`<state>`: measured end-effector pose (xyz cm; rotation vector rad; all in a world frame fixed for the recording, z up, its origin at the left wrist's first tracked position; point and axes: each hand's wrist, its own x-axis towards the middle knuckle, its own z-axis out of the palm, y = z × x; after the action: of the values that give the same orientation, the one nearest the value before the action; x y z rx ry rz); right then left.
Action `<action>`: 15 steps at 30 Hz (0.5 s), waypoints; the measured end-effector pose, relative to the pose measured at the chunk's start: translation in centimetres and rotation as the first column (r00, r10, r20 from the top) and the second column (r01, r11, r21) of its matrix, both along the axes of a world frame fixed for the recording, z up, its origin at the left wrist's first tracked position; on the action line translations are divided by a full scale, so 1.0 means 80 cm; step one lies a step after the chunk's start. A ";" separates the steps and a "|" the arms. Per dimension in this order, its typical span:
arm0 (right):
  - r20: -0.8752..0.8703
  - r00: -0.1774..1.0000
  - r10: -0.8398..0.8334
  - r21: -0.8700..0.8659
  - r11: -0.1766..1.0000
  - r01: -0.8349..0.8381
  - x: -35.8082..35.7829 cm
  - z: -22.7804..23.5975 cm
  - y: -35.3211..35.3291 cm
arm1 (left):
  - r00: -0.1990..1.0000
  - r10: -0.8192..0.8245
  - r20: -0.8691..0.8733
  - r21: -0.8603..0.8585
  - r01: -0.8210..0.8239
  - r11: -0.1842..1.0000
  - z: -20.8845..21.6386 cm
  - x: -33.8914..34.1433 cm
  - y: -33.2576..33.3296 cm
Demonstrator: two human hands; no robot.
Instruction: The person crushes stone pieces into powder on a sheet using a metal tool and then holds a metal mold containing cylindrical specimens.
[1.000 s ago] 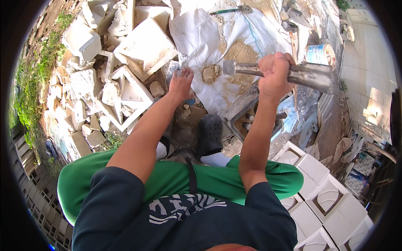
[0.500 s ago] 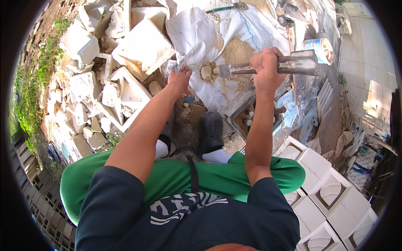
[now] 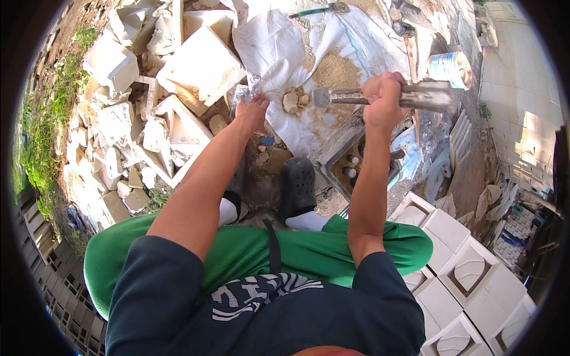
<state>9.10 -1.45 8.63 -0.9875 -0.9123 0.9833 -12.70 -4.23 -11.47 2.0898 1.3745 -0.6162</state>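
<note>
My right hand (image 3: 383, 101) is closed round the wooden shaft of a hammer-like tool (image 3: 430, 98), held level above the ground. Its squared grey end (image 3: 321, 97) points left, and the thick, weathered wooden part sticks out to the right. Just left of that end, a pale stone-like lump (image 3: 290, 102) lies on a white woven sack (image 3: 276, 59) with smaller crumbs beside it. My left hand (image 3: 254, 113) is low at the sack's left edge, fingers apart, next to a grey block (image 3: 240, 95). Nothing shows in its fingers.
Broken white blocks (image 3: 202, 65) are heaped on the left. Sandy powder (image 3: 337, 74) covers part of the sack, with a green-handled tool (image 3: 320, 10) beyond. A dark box mould (image 3: 341, 172), a bucket (image 3: 451, 68) and patterned white blocks (image 3: 472, 270) are on the right.
The tool in my right hand has shifted slightly to the right, away from the pale lump, baring the crumbs beside it. My left hand has moved little, its fingers a bit lower.
</note>
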 end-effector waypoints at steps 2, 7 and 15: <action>-0.015 1.000 0.013 0.044 0.999 -0.012 -0.006 0.057 -0.013 | 1.000 0.005 0.021 0.009 -0.005 1.000 -0.002 -0.005 -0.001; 0.061 0.980 -0.191 0.042 0.981 0.189 -0.012 -0.042 -0.009 | 1.000 -0.007 0.013 -0.054 0.007 0.999 0.016 0.012 0.017; -0.046 0.997 -0.069 -0.059 0.996 0.066 0.002 -0.043 0.000 | 0.999 0.010 0.039 0.085 -0.014 0.996 -0.005 0.002 -0.007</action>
<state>9.28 -1.41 5.17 -1.0326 -0.8093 0.9763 -12.54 -4.78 -11.90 2.1474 1.4135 -0.5178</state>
